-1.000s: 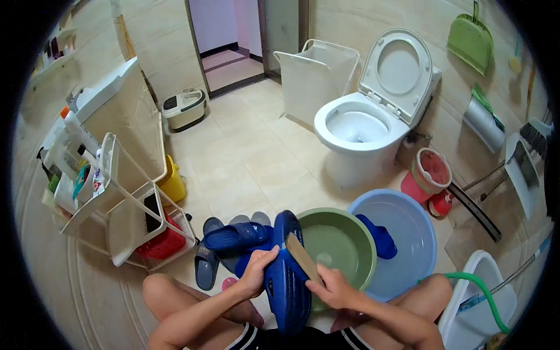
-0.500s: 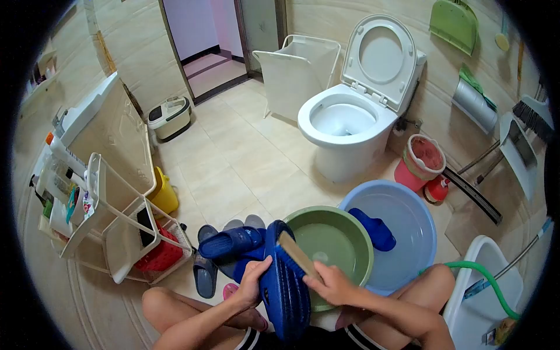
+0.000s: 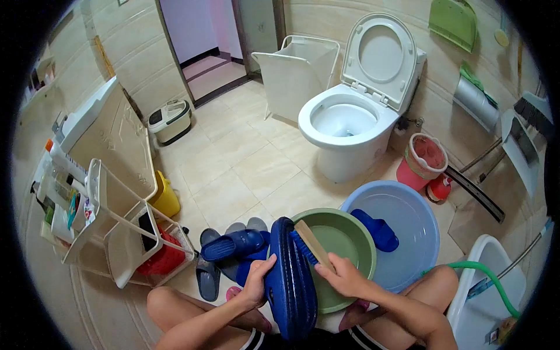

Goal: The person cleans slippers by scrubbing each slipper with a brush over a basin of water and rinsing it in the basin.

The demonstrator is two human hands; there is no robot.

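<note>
A blue slipper (image 3: pixel 290 286) is held on edge in front of my lap, with my left hand (image 3: pixel 256 283) closed on its left side. My right hand (image 3: pixel 343 275) grips a wooden brush (image 3: pixel 314 247) by its lower end. The brush's blue bristles face the slipper's right side, near its upper part; whether they touch is hard to tell. Just behind is a green basin (image 3: pixel 341 233) holding water. To its right a blue basin (image 3: pixel 411 233) holds water and another blue slipper (image 3: pixel 375 230). More blue slippers (image 3: pixel 233 244) lie piled left of the held one.
Grey slippers (image 3: pixel 207 279) lie on the floor at left, beside a white rack (image 3: pixel 125 251). Ahead stand a toilet (image 3: pixel 350 125) and a white hamper (image 3: pixel 297 76). A pink bucket (image 3: pixel 421 166), a white tub (image 3: pixel 484 286) and a green hose (image 3: pixel 493 283) are at right.
The brush has swung outward and now tilts more, off to the slipper's right side. The held slipper has shifted slightly to the right. The camera view has turned a little to the right.
</note>
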